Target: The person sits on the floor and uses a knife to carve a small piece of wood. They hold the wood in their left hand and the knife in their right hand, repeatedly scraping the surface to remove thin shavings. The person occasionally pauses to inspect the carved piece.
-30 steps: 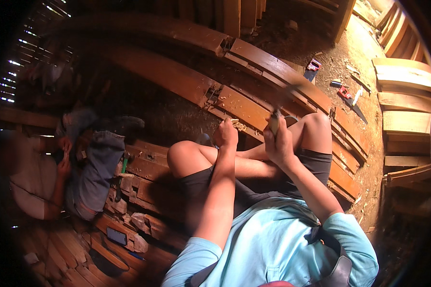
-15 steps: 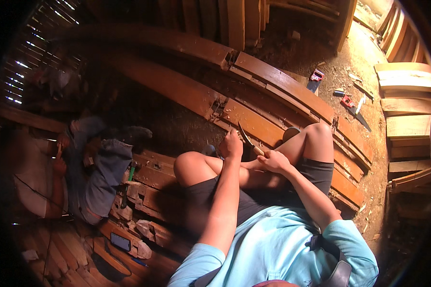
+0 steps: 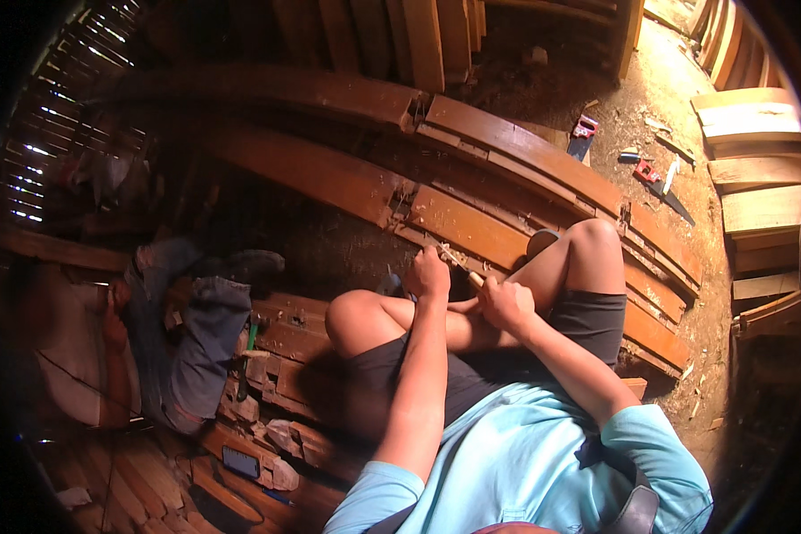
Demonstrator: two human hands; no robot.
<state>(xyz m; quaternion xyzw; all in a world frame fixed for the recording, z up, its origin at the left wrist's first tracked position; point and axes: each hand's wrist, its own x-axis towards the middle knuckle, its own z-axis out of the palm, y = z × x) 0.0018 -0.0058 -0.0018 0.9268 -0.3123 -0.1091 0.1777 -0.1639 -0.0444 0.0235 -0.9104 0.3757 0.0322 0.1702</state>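
My right hand [image 3: 507, 303] is wrapped round the pale wooden handle [image 3: 476, 279] of a knife. Its thin blade [image 3: 455, 259] reaches up and left, close beside my left hand [image 3: 428, 271]. The fingers of that left hand are closed in a pinch; what they grip is too small and hidden to name, though pale bits like shavings [image 3: 445, 249] show at the fingertips. Both hands are in front of my bent, crossed legs. Just beyond them lies a long reddish-brown wooden beam [image 3: 472, 227] with a notch cut in it.
Another curved beam [image 3: 525, 147] runs behind it. Farther right, handsaws [image 3: 582, 136] lie on the ground among shavings, and cut boards [image 3: 765, 209] are stacked. At left sits another person in jeans [image 3: 206, 334], near a green-handled tool [image 3: 253, 336] and a phone [image 3: 241, 462].
The knife blade has swung down from pointing upward and now lies against the fingertips of my left hand. My right hand has turned slightly. Pale bits now show there.
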